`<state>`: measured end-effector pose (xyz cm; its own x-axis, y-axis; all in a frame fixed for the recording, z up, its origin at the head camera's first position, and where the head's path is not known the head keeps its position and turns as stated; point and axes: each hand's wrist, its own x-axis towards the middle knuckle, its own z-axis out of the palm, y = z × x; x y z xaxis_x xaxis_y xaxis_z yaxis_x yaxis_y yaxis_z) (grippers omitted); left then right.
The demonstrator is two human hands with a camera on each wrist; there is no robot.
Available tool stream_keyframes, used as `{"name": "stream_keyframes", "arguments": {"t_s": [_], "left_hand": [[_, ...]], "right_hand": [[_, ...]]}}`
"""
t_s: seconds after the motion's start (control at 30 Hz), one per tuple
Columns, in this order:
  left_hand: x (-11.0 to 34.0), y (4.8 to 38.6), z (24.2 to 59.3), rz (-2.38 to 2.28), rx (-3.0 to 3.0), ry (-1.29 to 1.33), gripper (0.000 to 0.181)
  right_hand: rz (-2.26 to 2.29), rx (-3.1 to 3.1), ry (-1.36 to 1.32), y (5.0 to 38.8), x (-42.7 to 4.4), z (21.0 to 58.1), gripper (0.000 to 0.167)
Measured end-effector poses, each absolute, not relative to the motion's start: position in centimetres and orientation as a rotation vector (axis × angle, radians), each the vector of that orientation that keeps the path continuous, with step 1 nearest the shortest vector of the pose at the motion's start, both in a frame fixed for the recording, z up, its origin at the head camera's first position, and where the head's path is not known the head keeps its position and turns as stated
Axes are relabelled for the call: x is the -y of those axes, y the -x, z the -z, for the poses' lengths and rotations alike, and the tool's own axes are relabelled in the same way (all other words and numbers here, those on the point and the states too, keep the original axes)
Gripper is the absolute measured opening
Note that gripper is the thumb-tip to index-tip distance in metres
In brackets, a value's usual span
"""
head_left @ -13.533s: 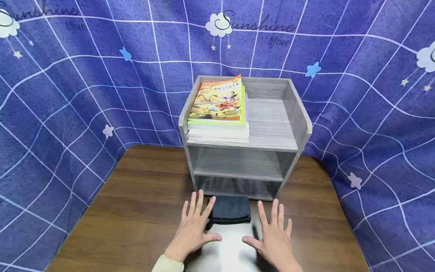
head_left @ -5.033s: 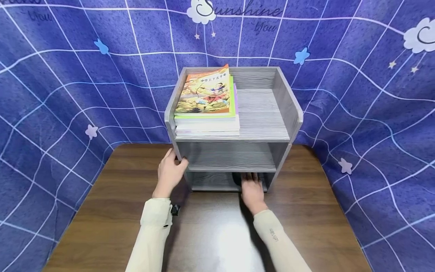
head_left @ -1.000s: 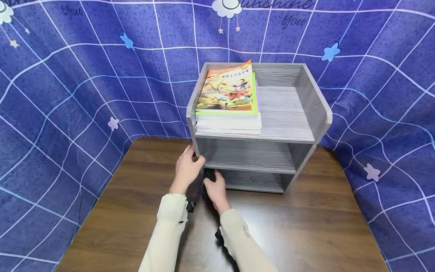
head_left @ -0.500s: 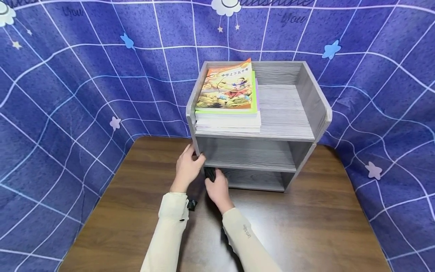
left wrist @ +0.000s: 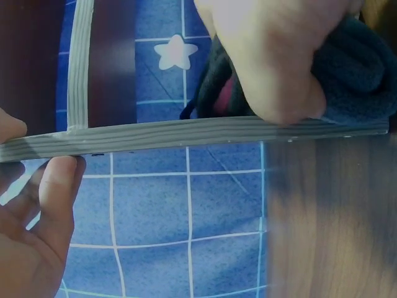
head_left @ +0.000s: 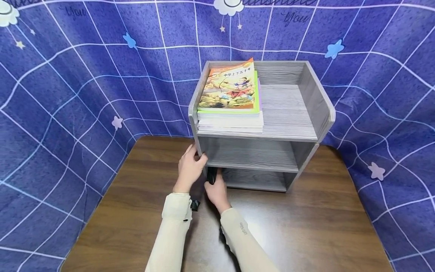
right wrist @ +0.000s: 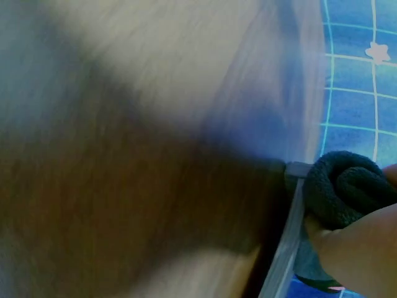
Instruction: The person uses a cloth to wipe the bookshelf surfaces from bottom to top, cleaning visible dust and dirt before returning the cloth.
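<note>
In the head view my left hand (head_left: 190, 168) pinches the front edge of the grey shelf's left side panel (head_left: 193, 124), thumb inside and fingers outside. My right hand (head_left: 216, 192) reaches into the bottom compartment and grips a folded dark grey cloth (head_left: 211, 175) at that panel's inner face. The left wrist view shows the cloth (left wrist: 356, 71) bunched under the right hand (left wrist: 279, 56), with a pinkish patch at one side. Fleecy rolled folds of the cloth (right wrist: 338, 205) stick out past my right hand (right wrist: 366, 248) in the right wrist view. Much of that view is blurred.
A stack of books (head_left: 227, 94) lies on the left of the top shelf (head_left: 285, 109). Below is a middle shelf board (head_left: 251, 167). The unit stands on a brown wooden table (head_left: 306, 223), with a blue grid-patterned curtain (head_left: 149, 90) behind and at both sides.
Earlier the cloth lay before the shelf under open hands. Five seconds ago my right hand was at the bottom compartment's right; now it is at the left. In the last second, little moved.
</note>
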<state>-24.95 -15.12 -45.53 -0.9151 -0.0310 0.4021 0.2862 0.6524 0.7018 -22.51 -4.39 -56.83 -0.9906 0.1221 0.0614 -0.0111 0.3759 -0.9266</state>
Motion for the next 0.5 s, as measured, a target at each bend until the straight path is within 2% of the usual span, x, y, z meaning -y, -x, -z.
{"name": "stream_keyframes", "arguments": {"t_s": [0.33, 0.5], "left_hand": [[15.3, 24.7, 45.5, 1.133, 2.496, 0.205, 0.035], [15.2, 24.9, 45.6, 1.14, 2.502, 0.216, 0.036]], "right_hand": [[-1.647, 2.554, 0.068, 22.5, 4.4, 55.7, 0.052], [-1.665, 2.488, 0.069, 22.1, 4.2, 53.8, 0.033]]}}
